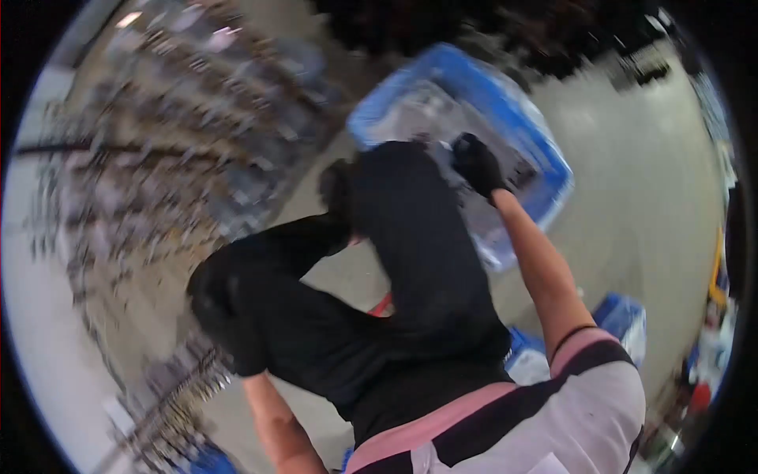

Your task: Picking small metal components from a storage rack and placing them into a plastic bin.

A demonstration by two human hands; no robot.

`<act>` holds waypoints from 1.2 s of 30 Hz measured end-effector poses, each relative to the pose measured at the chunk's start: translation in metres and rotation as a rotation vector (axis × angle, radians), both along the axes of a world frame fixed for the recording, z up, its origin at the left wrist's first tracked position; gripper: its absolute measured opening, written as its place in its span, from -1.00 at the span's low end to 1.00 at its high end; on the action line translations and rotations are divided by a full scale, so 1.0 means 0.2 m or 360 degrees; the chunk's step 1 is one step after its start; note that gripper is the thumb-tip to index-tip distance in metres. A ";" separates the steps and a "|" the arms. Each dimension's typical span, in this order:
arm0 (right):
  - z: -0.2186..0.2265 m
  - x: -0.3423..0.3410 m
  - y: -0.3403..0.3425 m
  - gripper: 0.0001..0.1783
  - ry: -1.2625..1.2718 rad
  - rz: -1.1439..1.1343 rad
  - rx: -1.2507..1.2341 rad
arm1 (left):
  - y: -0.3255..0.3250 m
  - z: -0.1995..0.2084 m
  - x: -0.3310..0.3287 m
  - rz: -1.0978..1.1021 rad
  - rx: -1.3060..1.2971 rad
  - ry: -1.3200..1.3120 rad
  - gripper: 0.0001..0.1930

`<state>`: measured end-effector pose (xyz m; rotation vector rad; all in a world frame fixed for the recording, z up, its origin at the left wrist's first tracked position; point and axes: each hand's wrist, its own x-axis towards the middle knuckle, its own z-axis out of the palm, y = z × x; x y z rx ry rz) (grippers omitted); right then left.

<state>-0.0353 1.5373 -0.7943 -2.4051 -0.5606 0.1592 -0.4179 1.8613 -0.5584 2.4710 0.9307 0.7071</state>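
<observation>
My right hand (pixel 478 164), in a black glove, is over a blue bin (pixel 452 59) lined with clear plastic. Its fingers look curled, with a small pale shape beside them; whether they grip it is too blurred to tell. Grey and whitish small items (pixel 426 110) lie inside the bin, their kind smeared by motion. Down at the left, my left hand (pixel 243 355) is against my bent leg. Its dark glove merges with the black trousers, so the fingers do not show.
At the left stands a large rack (pixel 174 150) with rows of small hanging or stacked items, blurred. Blue-and-white packages (pixel 620 320) lie on the floor at my right. Dark bulky shapes (pixel 442 24) line the far side. A yellow object (pixel 717 276) is at the right edge.
</observation>
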 end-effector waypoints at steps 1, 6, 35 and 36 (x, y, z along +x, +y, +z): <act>-0.01 0.03 -0.06 -0.32 0.0058 0.0012 -0.0098 | -0.01 -0.01 0.01 -0.0021 0.0075 0.0049 -0.56; 0.00 0.02 -0.24 -0.27 0.0319 -0.0060 -0.0424 | -0.09 -0.02 0.13 -0.0102 0.0127 0.0162 -0.55; -0.48 0.60 0.28 -0.23 -0.0227 -0.0155 -0.0810 | -0.04 -0.05 0.12 0.0092 -0.0015 0.0292 -0.47; -0.49 0.60 0.29 -0.33 -0.0242 -0.0132 -0.0755 | -0.02 -0.07 0.07 0.0103 -0.0050 0.0247 -0.48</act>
